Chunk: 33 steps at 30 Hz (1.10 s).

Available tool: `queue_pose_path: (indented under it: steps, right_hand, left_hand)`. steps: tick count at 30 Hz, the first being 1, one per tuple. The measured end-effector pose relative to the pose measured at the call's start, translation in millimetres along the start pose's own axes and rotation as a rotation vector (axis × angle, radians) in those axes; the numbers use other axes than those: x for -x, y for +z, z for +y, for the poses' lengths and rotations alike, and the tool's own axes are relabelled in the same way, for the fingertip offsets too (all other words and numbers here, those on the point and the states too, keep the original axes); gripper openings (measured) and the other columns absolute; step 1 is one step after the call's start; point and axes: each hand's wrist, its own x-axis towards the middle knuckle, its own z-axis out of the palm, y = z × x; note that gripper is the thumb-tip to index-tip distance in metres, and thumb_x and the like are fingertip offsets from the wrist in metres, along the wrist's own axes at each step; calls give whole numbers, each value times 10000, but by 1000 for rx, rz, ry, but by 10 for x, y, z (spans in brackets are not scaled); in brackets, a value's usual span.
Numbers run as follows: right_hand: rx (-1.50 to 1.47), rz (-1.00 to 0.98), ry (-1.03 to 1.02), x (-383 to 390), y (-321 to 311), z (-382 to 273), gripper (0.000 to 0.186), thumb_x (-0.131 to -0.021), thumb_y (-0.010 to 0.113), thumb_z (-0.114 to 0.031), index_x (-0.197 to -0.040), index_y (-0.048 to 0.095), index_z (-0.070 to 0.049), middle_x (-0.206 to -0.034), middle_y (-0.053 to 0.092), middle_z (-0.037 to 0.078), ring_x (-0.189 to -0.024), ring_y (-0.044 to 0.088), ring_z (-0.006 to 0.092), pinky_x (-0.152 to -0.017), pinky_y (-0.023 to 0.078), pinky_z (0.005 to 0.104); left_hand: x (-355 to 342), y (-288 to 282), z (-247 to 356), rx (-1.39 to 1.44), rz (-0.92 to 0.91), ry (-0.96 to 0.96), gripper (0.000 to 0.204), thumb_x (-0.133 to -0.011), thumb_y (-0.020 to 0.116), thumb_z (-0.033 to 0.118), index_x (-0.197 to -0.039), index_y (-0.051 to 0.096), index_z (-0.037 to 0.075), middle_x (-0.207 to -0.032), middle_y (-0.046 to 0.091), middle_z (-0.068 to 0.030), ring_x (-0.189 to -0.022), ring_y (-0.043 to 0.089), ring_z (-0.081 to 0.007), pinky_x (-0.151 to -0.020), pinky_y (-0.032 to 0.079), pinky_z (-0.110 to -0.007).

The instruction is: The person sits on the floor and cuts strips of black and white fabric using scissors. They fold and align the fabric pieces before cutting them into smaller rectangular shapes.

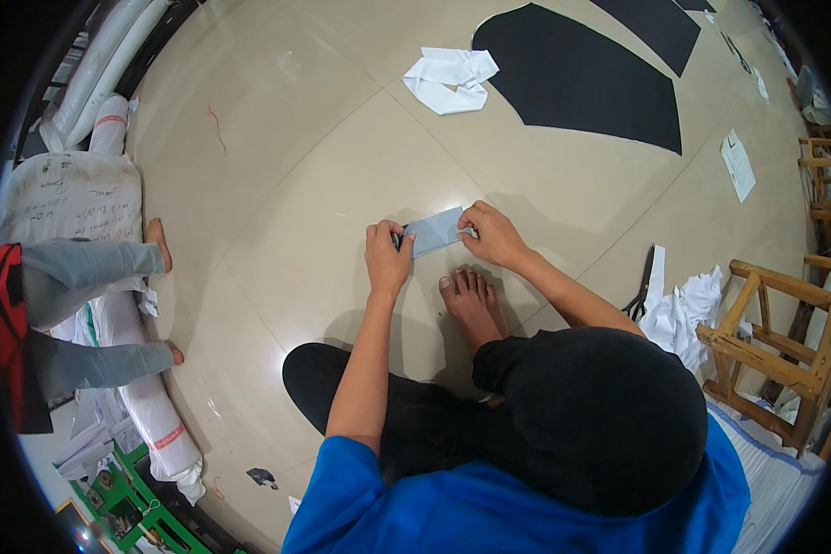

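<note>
We locate the grey-blue piece (433, 233) between the left hand (388, 258) and the right hand (491, 234), just beyond the toes of the bare foot (471, 300). Its long edges run slantwise, the right end higher in the view than the left. We cannot tell whether its underside touches the tiled floor (295, 120).

The left hand is nearly closed, with its fingers curled and the tips gripping the left short edge. A small dark item shows at these fingertips; we cannot identify it. The right hand is likewise nearly closed, thumb and fingers pinching the right end.

To the left, we note a wide stretch of open tile, bounded by the wrapped roll (157, 406) and the feet of a standing person (97, 365). A red thread (218, 129) lies at the far part of this stretch.

Beyond the piece, open tile extends to the white fabric loop (425, 81), which meets the left edge of the black panel (582, 78). The panel's near edge runs obliquely, down toward the right.

To the right, we find less room: the scissors (638, 302) and the crumpled white fabric (683, 319) lie near the right forearm, with the wooden stool (774, 365) just beside the fabric.
</note>
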Motion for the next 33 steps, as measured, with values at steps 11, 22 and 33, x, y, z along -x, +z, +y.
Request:
queue_pose_path:
  steps: [11, 22, 33]
  right_hand:
    - [-9, 4, -10, -88, -33, 27, 165, -810, 721, -84, -933, 625, -31, -959, 611, 143, -921, 628, 335, -805, 510, 418]
    - [-8, -1, -16, -86, -52, 17, 164, -809, 722, -78, -931, 622, -33, -950, 604, 145, -918, 621, 336, -801, 501, 418]
    - [-95, 58, 1, -92, -21, 38, 179, -810, 737, -77, -937, 620, -33, -929, 626, 144, -853, 649, 303, -761, 526, 399]
  left_hand:
    - [-122, 44, -18, 57, 56, 61, 306, -814, 764, 138, -1081, 640, 54, -921, 606, -109, -834, 602, -282, -776, 504, -411]
    - [-100, -46, 118, -77, 93, 150, 159, -834, 750, 167, -937, 690, 62, -931, 605, -102, -871, 606, -300, -762, 485, -432]
    - [-82, -114, 195, -79, 8, 160, 130, -870, 722, 180, -908, 654, 77, -879, 641, -98, -885, 607, -303, -791, 438, -452]
